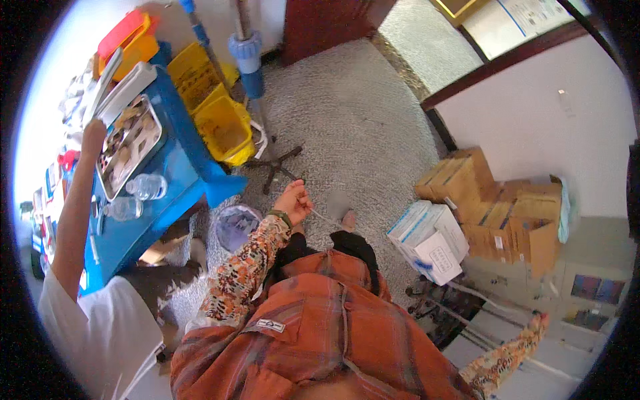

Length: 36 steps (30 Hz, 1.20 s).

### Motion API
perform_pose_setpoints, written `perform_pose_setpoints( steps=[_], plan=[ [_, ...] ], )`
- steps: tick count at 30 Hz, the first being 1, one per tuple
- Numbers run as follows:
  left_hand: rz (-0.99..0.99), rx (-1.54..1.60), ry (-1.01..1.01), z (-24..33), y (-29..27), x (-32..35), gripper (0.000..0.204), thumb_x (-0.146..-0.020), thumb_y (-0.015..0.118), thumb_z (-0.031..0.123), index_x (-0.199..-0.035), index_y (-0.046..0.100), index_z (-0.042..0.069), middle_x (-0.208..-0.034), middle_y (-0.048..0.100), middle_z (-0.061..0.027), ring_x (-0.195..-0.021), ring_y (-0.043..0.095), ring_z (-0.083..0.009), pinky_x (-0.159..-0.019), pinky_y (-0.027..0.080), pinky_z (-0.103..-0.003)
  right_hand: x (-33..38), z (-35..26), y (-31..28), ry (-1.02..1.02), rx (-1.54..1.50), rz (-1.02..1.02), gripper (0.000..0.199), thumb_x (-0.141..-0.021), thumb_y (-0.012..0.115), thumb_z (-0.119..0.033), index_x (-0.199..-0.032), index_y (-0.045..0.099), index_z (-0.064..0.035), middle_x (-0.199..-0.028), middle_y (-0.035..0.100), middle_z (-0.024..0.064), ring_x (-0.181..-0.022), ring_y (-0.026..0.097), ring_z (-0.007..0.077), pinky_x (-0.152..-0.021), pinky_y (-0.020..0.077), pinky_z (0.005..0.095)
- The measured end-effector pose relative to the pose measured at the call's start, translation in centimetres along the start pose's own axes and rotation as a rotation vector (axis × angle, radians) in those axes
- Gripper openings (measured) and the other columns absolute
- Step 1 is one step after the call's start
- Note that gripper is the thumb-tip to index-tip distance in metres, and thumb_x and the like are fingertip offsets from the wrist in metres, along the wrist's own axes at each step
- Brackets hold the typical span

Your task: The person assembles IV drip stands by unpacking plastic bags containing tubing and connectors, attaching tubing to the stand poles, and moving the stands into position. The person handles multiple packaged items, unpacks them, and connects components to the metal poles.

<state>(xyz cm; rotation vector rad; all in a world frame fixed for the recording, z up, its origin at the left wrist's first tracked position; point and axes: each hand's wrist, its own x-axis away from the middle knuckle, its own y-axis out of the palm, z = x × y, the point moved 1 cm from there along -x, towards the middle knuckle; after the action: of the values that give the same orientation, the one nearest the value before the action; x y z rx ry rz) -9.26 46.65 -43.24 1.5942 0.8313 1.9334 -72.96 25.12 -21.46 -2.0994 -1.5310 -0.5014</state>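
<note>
My left hand is held out in front of me over the floor, its fingers closed on a thin pale stick. What kind of stick it is does not show. Far out to the right, my right hand reaches beside a pale cabinet. It is small and blurred, so its fingers and whatever it may touch cannot be made out. Both forearms wear patterned sleeves. A purple-lined bin stands just left of my left hand.
On the left, another person's arm reaches to a metal tray on a blue-covered table with plastic bottles. Yellow bins and a wheeled pole stand stand beyond. Cardboard boxes and white cartons are stacked right.
</note>
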Motion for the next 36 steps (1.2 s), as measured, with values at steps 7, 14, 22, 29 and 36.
perform_pose_setpoints(
  steps=[7, 14, 22, 29, 36],
  plan=[
    [0.229, 0.075, 0.311, 3.7, -13.1, -6.4, 0.007, -0.079, 0.048, 0.009, -0.077, 0.042, 0.011, -0.056, 0.036, -0.0001, -0.041, 0.031, -0.0121, -0.035, 0.028, -0.025, -4.8, 8.3, 6.1, 0.314, 0.127, -0.151, 0.029, -0.081, 0.044, -0.031, -0.103, 0.047, -0.0112, -0.076, 0.046, 0.0026, -0.057, 0.044, 0.0143, -0.048, 0.0360, 0.0294],
    [0.159, -0.065, 0.023, 4.0, -12.8, -1.5, 0.016, -0.082, 0.052, 0.023, -0.077, 0.047, 0.010, -0.058, 0.042, 0.0025, -0.042, 0.034, -0.0084, -0.034, 0.025, -0.023, -12.6, 5.5, 8.3, 0.373, 0.219, -0.262, 0.028, -0.082, 0.041, -0.037, -0.095, 0.048, -0.0127, -0.081, 0.048, 0.0044, -0.064, 0.046, 0.0166, -0.054, 0.0390, 0.0315],
    [0.040, -0.008, 0.286, -2.1, -4.2, 2.9, 0.011, -0.082, 0.050, 0.011, -0.092, 0.048, 0.012, -0.075, 0.053, -0.0002, -0.062, 0.051, -0.0119, -0.052, 0.042, -0.024, -28.7, -13.0, 8.4, 0.188, -0.002, -0.946, 0.032, -0.084, 0.038, -0.044, -0.086, 0.050, -0.0143, -0.086, 0.049, 0.0064, -0.073, 0.050, 0.0194, -0.062, 0.0424, 0.0339],
    [-0.053, -0.438, 0.443, -8.3, 6.8, 4.6, 0.009, -0.085, 0.041, 0.007, -0.093, 0.042, 0.008, -0.074, 0.054, -0.0065, -0.062, 0.051, -0.0142, -0.058, 0.044, -0.027, -13.4, 7.0, 40.7, 0.157, 0.408, -1.315, 0.037, -0.079, 0.051, -0.023, -0.111, 0.037, -0.0131, -0.109, 0.044, 0.0126, -0.079, 0.050, 0.0214, -0.064, 0.0447, 0.0324],
    [-0.114, -1.166, 0.490, -12.2, 13.0, 4.3, 0.014, -0.080, 0.041, 0.004, -0.092, 0.048, 0.007, -0.072, 0.057, -0.0065, -0.060, 0.056, -0.0134, -0.055, 0.046, -0.027, -1.8, 13.5, 53.0, 1.180, 0.111, -1.276, 0.041, -0.081, 0.052, -0.025, -0.117, 0.038, -0.0082, -0.101, 0.052, 0.0104, -0.066, 0.050, 0.0138, -0.050, 0.0408, 0.0217]
  ],
)
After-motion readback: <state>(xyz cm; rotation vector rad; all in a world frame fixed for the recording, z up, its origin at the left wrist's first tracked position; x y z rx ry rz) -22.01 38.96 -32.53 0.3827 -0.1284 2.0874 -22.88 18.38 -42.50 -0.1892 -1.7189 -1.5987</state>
